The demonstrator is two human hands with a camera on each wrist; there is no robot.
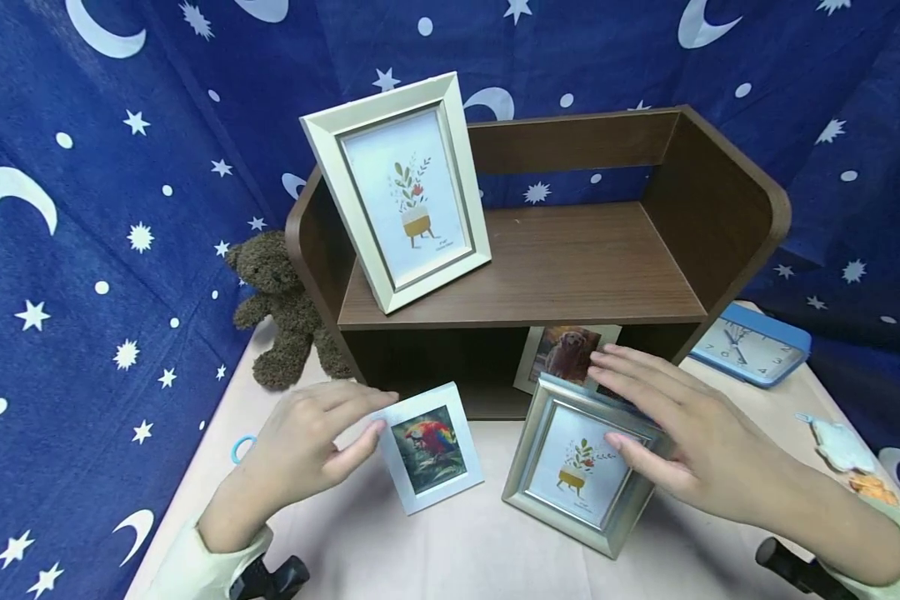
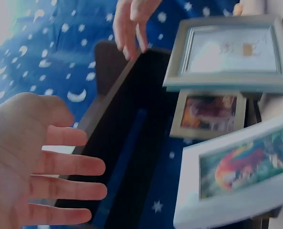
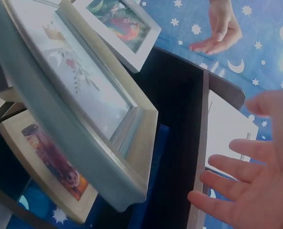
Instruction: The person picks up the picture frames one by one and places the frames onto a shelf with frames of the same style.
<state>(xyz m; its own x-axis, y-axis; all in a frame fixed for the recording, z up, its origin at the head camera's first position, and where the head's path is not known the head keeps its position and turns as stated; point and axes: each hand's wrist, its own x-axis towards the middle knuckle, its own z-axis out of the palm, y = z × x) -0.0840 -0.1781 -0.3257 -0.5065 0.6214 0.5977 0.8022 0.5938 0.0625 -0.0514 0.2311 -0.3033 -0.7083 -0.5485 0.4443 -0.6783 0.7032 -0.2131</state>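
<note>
My left hand is beside the small white photo frame with a parrot picture; in the left wrist view its fingers are straight and apart from the frame. Near the silver photo frame with a potted-plant print is my right hand, fingers spread. The right wrist view shows a gap between these fingers and that frame. Both frames stand tilted back in front of the brown shelf. Behind the silver one, a cream frame with a dog picture is partly hidden inside the lower compartment.
A large cream photo frame leans on the upper shelf at left. A brown teddy bear sits left of the shelf, with a blue ring nearby. At right lie a blue clock and a small white item.
</note>
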